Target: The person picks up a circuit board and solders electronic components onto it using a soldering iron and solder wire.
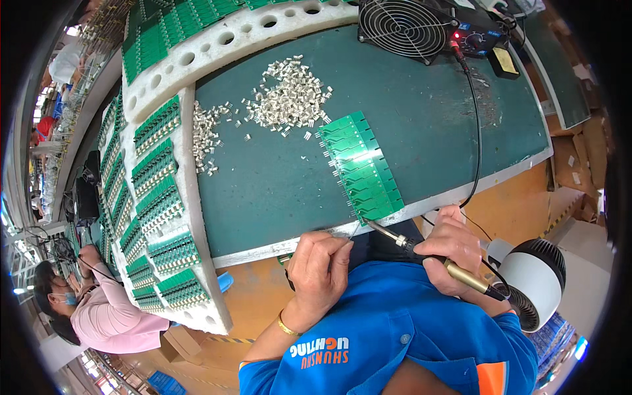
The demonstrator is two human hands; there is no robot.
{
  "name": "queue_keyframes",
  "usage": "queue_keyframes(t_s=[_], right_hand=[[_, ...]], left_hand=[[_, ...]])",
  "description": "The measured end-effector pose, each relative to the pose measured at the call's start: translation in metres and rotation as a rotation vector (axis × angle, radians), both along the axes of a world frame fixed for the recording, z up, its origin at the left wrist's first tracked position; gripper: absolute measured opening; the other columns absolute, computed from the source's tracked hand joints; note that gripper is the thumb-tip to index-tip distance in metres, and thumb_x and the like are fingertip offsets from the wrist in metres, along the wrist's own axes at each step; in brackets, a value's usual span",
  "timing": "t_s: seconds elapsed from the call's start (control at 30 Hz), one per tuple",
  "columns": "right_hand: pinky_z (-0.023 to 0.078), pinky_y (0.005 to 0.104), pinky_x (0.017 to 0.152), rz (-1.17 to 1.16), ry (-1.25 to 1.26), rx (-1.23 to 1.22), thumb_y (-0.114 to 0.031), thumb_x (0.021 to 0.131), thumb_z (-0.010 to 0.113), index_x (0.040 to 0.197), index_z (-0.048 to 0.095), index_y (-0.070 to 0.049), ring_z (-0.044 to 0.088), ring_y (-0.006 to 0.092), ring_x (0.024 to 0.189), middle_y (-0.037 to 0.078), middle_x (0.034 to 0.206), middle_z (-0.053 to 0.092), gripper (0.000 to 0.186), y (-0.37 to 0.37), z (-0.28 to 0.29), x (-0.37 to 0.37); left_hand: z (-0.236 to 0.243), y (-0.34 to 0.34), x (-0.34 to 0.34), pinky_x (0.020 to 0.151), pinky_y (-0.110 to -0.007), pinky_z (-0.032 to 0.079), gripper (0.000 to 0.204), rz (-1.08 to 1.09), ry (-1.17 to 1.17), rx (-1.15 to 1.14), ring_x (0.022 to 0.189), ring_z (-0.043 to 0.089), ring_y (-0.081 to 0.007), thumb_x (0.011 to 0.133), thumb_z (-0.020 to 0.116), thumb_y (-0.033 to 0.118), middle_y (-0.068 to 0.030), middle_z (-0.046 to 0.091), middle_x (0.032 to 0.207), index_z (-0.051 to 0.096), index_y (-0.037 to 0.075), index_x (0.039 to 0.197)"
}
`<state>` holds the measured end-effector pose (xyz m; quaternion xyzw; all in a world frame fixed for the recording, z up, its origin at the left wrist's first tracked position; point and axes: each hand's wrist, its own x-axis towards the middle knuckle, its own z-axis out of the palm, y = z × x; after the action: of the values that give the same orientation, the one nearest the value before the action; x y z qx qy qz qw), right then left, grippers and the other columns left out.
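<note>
A green circuit board panel [361,168] lies near the table's front edge, with a row of small white connectors and pins along its left side. My right hand [451,250] is wrapped round a soldering iron [393,237], whose tip meets the panel's near left corner. Beside that corner, at the edge, my left hand [320,268] is closed in a pinch. A thin strand of solder wire [356,229] seems to run from its fingertips toward the iron's tip; most of it is hidden in the fist.
Loose white connectors [289,95] lie in heaps behind the panel. White foam racks [207,263] full of green boards line the left and back. At back right stand a fan [401,29] and a soldering station [475,41], its black cord [475,118] crossing the table. A co-worker [112,309] sits at left.
</note>
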<state>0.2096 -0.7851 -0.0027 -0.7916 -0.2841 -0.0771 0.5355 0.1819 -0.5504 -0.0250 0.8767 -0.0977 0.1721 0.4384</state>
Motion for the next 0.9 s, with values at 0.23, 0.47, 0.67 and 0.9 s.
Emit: queue_keyframes(t_s=[0.23, 0.47, 0.67, 0.9], right_hand=[[0.039, 0.0381, 0.07, 0.001, 0.017, 0.006, -0.008, 0.075, 0.071, 0.093, 0.069, -0.006, 0.05, 0.0192, 0.056, 0.003, 0.066, 0.058, 0.018, 0.0003, 0.0007, 0.0002], [0.04, 0.0385, 0.071, 0.002, 0.008, 0.008, -0.009, 0.075, 0.071, 0.092, 0.069, -0.006, 0.051, 0.0198, 0.056, 0.003, 0.065, 0.057, 0.017, -0.0002, 0.0018, -0.0002], [0.04, 0.0384, 0.07, 0.005, -0.007, -0.001, -0.01, 0.076, 0.071, 0.092, 0.069, -0.006, 0.05, 0.02, 0.056, 0.003, 0.066, 0.058, 0.016, -0.0005, 0.0025, 0.0005], [0.039, 0.0382, 0.069, 0.014, -0.028, -0.033, -0.009, 0.076, 0.072, 0.091, 0.068, -0.006, 0.052, 0.0195, 0.057, 0.002, 0.067, 0.06, 0.016, -0.0006, 0.005, 0.0007]], left_hand=[[-0.0002, -0.0011, 0.0001, 0.06, -0.033, 0.048, 0.018, -0.016, 0.025, 0.003, 0.071, 0.059, -0.0247, 0.079, 0.075, -0.004, -0.0113, 0.06, 0.08, 0.061, 0.002, 0.088], [0.0015, -0.0018, 0.0008, 0.058, -0.031, 0.048, 0.018, -0.029, 0.041, 0.006, 0.07, 0.059, -0.0232, 0.078, 0.075, -0.005, -0.0112, 0.061, 0.08, 0.062, 0.002, 0.088], [0.0018, -0.0006, 0.0017, 0.059, -0.032, 0.049, 0.018, -0.056, 0.033, 0.03, 0.072, 0.06, -0.0247, 0.078, 0.076, -0.005, -0.0114, 0.061, 0.08, 0.062, 0.001, 0.088], [0.0011, -0.0002, 0.0006, 0.06, -0.034, 0.049, 0.019, -0.06, 0.05, 0.027, 0.073, 0.06, -0.0256, 0.077, 0.076, -0.005, -0.0115, 0.061, 0.08, 0.061, 0.002, 0.087]])
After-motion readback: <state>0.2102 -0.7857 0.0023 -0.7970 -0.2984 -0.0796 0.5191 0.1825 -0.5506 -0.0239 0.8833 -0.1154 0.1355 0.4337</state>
